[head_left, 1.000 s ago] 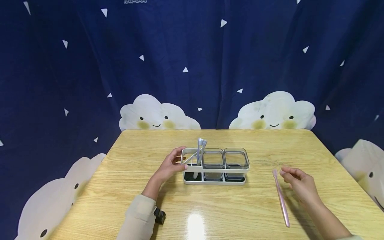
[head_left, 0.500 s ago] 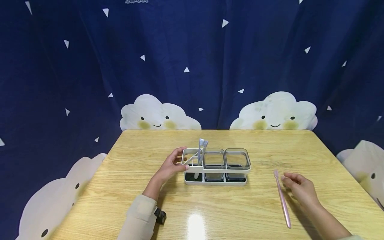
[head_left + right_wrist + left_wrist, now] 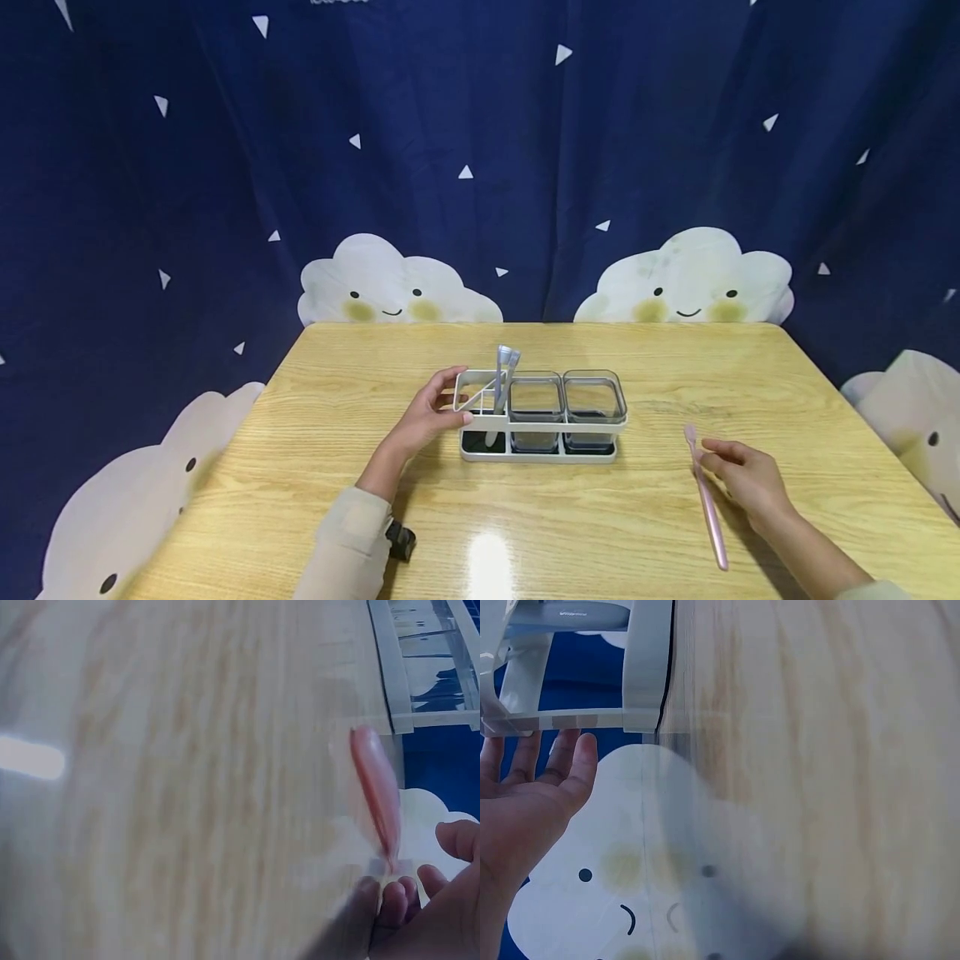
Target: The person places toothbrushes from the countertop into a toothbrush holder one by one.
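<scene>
My left hand [image 3: 423, 421] grips the left end of a white toothbrush holder [image 3: 561, 427], its thumb on the front upper rim and the other fingers around the side and back. Two grey-handled toothbrushes [image 3: 501, 379] lean upright in the holder's divided left compartment. To the right, a pink toothbrush [image 3: 707, 512] lies on the table, head pointing away from me. My right hand [image 3: 750, 483] is beside it, fingertips right at its neck. In the right wrist view, the thumb [image 3: 459, 840] stands apart from the other fingers, near the far end of the pink toothbrush [image 3: 377, 787].
Two clear square cups [image 3: 592, 398] sit in the holder's middle and right compartments. The wooden table [image 3: 375, 358] ends at a dark blue curtain [image 3: 420, 125] with cloud prints. A black strap device [image 3: 401, 540] is on the left wrist.
My right hand has come down and slightly toward me, its fingertips now overlapping the neck of the pink toothbrush. The left hand and the holder have stayed in place.
</scene>
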